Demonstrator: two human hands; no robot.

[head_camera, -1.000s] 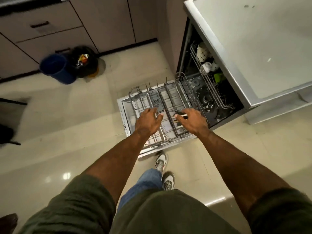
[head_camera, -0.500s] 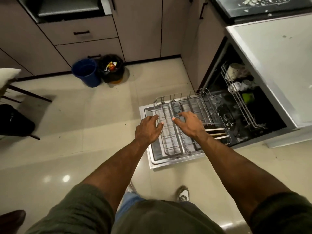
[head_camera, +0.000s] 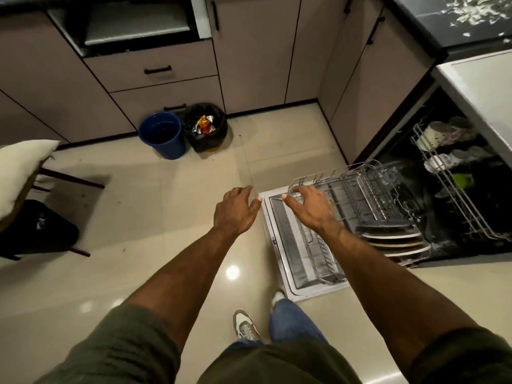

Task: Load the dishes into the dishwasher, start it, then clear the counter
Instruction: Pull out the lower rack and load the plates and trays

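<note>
In the head view the dishwasher (head_camera: pixel 484 173) stands open at the right side of the frame, under a white top (head_camera: pixel 482 87). Its door (head_camera: pixel 281 234) lies flat on the floor and reaches to the middle of the frame. The lower rack (head_camera: pixel 360 200) rests over the door, partly pulled out. Its long axis goes from the centre of the frame to the right, into the dark inside of the machine, and its front edge points to the left. Several dark plates (head_camera: pixel 393 236) with pale rims stand on edge in the lower right part of this rack, leaning and close together. The rest of the rack is bare wire. Further right the upper rack (head_camera: pixel 454 198) holds cups (head_camera: pixel 432 134) and a small green thing (head_camera: pixel 462 180).

The right hand (head_camera: pixel 310 209) is over the front left corner of the lower rack. Its fingers (head_camera: pixel 297 191) are spread and only lightly bent at the wire rim, and they do not close around it. I cannot tell if they touch the wire. The left hand (head_camera: pixel 235 212) hangs over the floor just left of the door corner, fingers relaxed, holding nothing.

In the upper middle of the frame a blue bucket (head_camera: pixel 163 134) and a bin with a black bag (head_camera: pixel 206 128) stand side by side before the cabinet drawers (head_camera: pixel 155 70). At the left edge is a chair with a pale cushion (head_camera: pixel 19 173). A dark counter (head_camera: pixel 443 20) is in the upper right corner.
</note>
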